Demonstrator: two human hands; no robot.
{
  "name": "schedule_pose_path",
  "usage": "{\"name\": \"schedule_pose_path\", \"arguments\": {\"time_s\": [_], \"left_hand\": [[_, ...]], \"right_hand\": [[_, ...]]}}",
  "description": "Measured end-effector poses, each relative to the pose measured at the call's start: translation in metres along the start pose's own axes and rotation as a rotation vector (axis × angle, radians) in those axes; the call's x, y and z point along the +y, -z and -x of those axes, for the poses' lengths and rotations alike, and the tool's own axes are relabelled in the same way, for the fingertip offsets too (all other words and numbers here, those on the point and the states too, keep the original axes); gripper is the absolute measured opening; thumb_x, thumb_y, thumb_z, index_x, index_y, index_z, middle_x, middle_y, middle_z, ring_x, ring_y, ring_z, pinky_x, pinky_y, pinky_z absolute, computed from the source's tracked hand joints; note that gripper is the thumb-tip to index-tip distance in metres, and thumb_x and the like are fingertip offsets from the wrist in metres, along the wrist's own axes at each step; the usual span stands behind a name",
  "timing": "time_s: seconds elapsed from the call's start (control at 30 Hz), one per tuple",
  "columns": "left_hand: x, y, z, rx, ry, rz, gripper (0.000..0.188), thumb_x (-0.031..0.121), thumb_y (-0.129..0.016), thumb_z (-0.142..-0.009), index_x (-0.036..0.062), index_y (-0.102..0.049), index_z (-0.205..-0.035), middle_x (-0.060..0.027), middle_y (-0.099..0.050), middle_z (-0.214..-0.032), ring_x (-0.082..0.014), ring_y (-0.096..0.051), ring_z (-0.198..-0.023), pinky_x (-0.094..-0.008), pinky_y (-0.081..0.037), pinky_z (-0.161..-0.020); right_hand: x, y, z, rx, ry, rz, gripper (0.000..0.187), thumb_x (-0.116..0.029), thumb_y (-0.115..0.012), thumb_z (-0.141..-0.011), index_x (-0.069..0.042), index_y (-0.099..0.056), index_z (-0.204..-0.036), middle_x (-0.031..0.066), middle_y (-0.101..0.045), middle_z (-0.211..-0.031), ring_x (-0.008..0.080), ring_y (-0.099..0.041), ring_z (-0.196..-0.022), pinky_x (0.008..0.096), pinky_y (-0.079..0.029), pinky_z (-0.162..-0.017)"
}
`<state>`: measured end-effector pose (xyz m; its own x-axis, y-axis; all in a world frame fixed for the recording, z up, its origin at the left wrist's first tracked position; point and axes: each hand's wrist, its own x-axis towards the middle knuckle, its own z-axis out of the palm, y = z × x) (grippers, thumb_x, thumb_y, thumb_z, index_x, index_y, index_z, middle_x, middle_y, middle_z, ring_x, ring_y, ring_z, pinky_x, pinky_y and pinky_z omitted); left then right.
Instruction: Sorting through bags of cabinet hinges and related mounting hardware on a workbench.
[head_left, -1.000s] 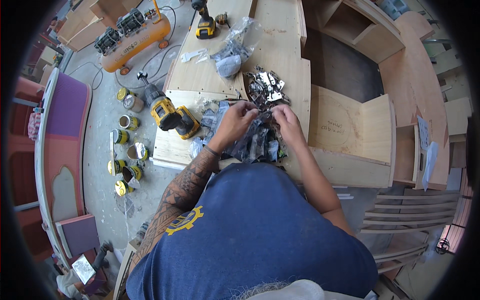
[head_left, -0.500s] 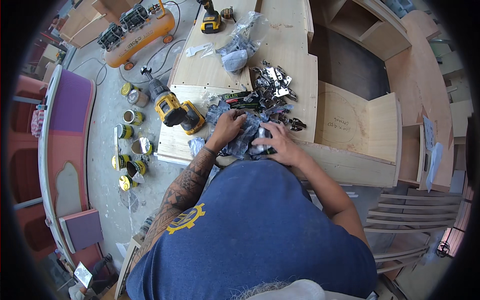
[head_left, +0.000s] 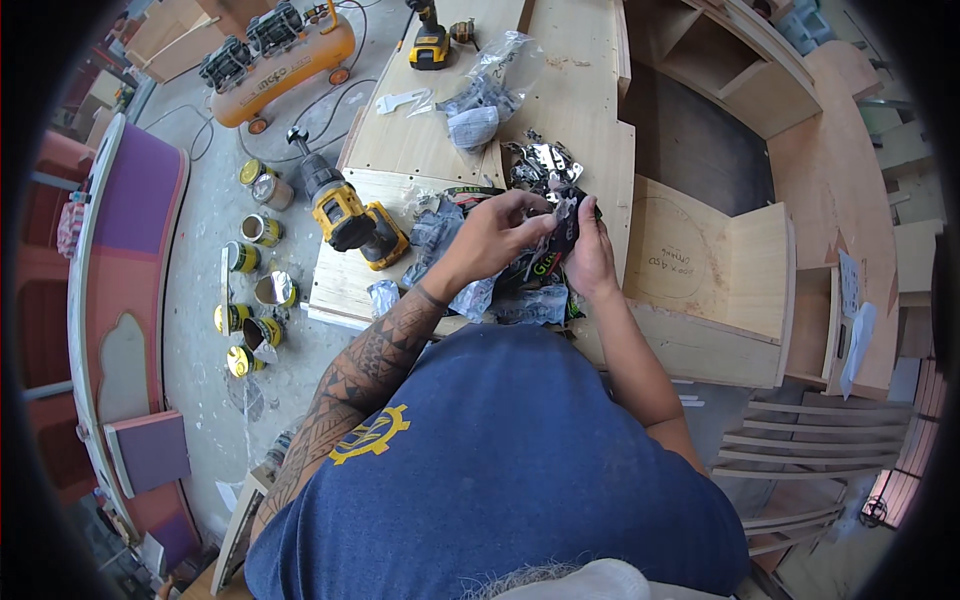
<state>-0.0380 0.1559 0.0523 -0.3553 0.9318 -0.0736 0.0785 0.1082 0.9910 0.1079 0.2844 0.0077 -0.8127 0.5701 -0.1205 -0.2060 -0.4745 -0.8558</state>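
Note:
My right hand (head_left: 593,258) holds a small black printed packet (head_left: 566,232) upright, its fingers wrapped behind it. The fingers of my left hand (head_left: 497,238) are closed at the packet's upper end, where some shiny grey plastic shows; what exactly they pinch is partly hidden. Just beyond my hands lies a pile of metal cabinet hinges (head_left: 548,162). Crumpled clear-grey plastic wrappers (head_left: 530,305) and another black packet (head_left: 470,194) are scattered below and beside my left hand on the wooden panel (head_left: 350,200).
A yellow-black cordless drill (head_left: 345,215) stands left of the wrappers; a second drill (head_left: 428,45) is farther back. A clear bag (head_left: 490,95) of parts lies mid-panel. Open paint cans (head_left: 262,230) and an orange air compressor (head_left: 285,65) are on the floor. A wooden cabinet box (head_left: 700,250) is at right.
Both hands have risen from the wrappers near my body and moved forward, toward the hinge pile. The black packet is now lifted between them.

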Motion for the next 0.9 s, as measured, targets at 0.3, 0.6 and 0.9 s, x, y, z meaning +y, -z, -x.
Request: {"name": "schedule_pose_path", "arguments": {"time_s": [0.3, 0.6, 0.9], "left_hand": [[-0.011, -0.017, -0.014, 0.104, 0.085, 0.006, 0.021, 0.02, -0.069, -0.104, -0.0008, -0.066, -0.1, -0.0005, -0.066, -0.083, -0.0075, -0.06, -0.072, -0.0261, -0.05, -0.065], [-0.025, -0.015, -0.017, 0.132, 0.028, -0.067, 0.022, 0.02, -0.071, -0.103, -0.0007, -0.065, -0.098, -0.0017, -0.066, -0.08, -0.0078, -0.059, -0.071, -0.0269, -0.049, -0.064], [-0.025, -0.013, -0.02, 0.296, -0.022, -0.091, 0.023, 0.018, -0.063, -0.103, -0.0044, -0.064, -0.099, -0.0166, -0.068, -0.081, -0.0246, -0.066, -0.074, -0.0402, -0.052, -0.07]], "right_hand": [[0.034, 0.005, -0.016, 0.334, 0.079, 0.24, 0.068, -0.059, -0.04, -0.113, -0.002, -0.055, -0.148, 0.012, -0.06, -0.142, 0.0202, -0.055, -0.13, 0.0346, -0.042, -0.112], [0.029, -0.002, -0.011, 0.459, 0.133, 0.523, 0.071, -0.059, -0.038, -0.113, 0.003, -0.053, -0.145, 0.0187, -0.06, -0.143, 0.0264, -0.054, -0.133, 0.0389, -0.04, -0.115], [0.026, -0.016, 0.002, 0.307, 0.188, 0.751, 0.056, -0.046, -0.054, -0.111, 0.003, -0.056, -0.139, 0.0217, -0.07, -0.124, 0.0347, -0.068, -0.113, 0.0448, -0.051, -0.097]]}}
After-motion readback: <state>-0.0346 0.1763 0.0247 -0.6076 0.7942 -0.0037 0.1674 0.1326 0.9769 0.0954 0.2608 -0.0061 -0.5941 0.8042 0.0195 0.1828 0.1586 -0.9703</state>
